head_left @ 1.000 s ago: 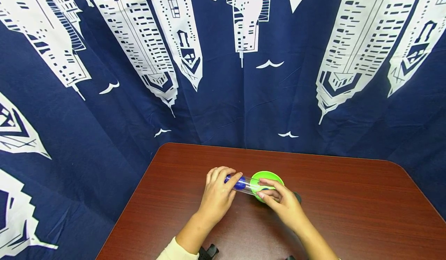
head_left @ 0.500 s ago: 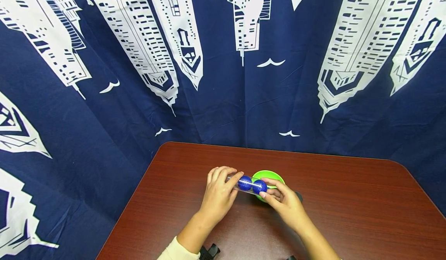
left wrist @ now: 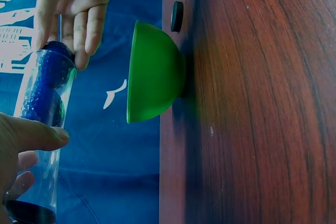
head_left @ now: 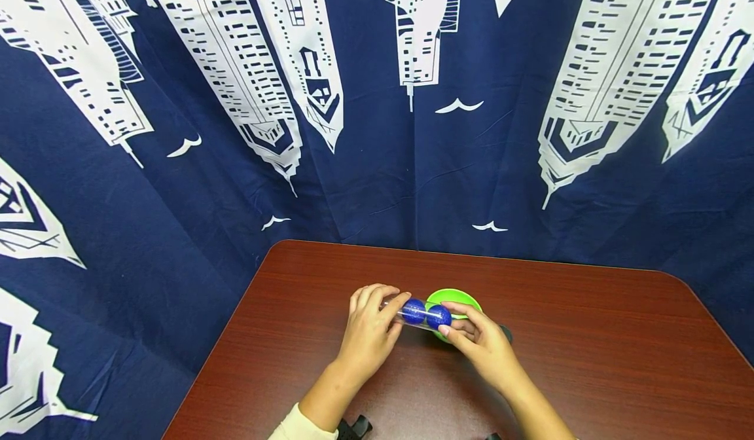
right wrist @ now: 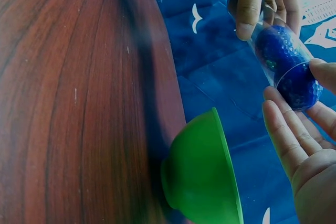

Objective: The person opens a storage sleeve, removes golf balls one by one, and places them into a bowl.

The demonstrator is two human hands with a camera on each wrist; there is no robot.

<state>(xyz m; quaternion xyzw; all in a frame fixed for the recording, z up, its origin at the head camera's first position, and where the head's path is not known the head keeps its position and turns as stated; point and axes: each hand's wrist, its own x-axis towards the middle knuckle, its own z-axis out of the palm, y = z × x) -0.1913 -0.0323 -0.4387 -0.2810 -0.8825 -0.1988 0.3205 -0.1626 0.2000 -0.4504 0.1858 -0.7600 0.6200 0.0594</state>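
Observation:
A clear tube (left wrist: 48,174) is held tilted above the table, its black-capped end by my left hand (head_left: 366,332). The left fingers and thumb grip round it. Two dimpled blue balls, golf balls by their look, lie inside. The outer golf ball (right wrist: 299,87) pokes partly out of the tube's uncapped end, and the inner golf ball (right wrist: 275,45) sits right behind it. My right hand (head_left: 484,343) pinches the outer ball at the mouth between thumb and fingers. A green bowl (left wrist: 155,74) stands below, partly hidden by tube and right hand in the head view.
A round black cap (left wrist: 177,16) lies on the brown wooden table (head_left: 589,342) beside the bowl. Behind the table hangs a dark blue cloth (head_left: 377,191) with white buildings and birds. A black object (head_left: 356,427) shows near the left forearm.
The two balls have slid rightward along the tube, from beside my left hand to the uncapped end, where my right fingers now hold the outer one. Both hands have hardly moved.

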